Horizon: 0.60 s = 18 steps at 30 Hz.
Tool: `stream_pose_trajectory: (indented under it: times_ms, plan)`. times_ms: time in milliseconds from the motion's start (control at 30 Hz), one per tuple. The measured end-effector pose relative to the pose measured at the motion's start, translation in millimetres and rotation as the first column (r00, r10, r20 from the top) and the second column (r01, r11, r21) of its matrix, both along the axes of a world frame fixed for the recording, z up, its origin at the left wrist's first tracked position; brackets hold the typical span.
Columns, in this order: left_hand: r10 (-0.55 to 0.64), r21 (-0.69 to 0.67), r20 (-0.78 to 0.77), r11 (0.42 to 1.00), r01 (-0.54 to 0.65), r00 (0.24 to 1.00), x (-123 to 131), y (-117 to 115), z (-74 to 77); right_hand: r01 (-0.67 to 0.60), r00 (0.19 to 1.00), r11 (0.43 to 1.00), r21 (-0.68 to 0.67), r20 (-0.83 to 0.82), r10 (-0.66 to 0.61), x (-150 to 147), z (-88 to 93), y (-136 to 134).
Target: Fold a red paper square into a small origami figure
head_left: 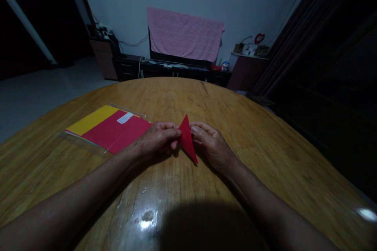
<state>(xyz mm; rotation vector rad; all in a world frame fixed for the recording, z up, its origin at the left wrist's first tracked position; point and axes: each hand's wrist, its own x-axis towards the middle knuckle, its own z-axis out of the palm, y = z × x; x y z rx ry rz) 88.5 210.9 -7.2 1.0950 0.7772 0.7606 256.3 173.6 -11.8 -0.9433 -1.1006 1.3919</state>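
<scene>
In the head view, a folded red paper (186, 139) is held over the desk (271, 157), its left side pinched in the left grip (157, 138). The right grip (214, 144) is placed at the paper's right edge; whether it is closed there cannot be told. A packet of coloured sheets (110, 131) is partly covered by the left arm.

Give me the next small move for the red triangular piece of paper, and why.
I'd probably lay the red triangular piece of paper flat on the glossy brown wooden table and press it down: the left hand pinches its left edge, the right hand is at the opposite edge, and it is tilted, not lying flat.
</scene>
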Motion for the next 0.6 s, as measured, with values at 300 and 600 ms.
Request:
stream_pose_trajectory:
  times_ms: [300,600]
  plan:
    - [-0.029,0.009,0.029,1.000,0.029,0.999,-0.1,0.1,0.3,-0.149,0.984,0.986,-0.074,-0.112,0.140,0.9,0.2,-1.9]
    - [-0.060,0.048,0.016,0.997,0.059,0.998,-0.9,2.8,-0.7,-0.222,0.973,0.970,-0.101,-0.091,0.213,2.7,-3.2,0.7]
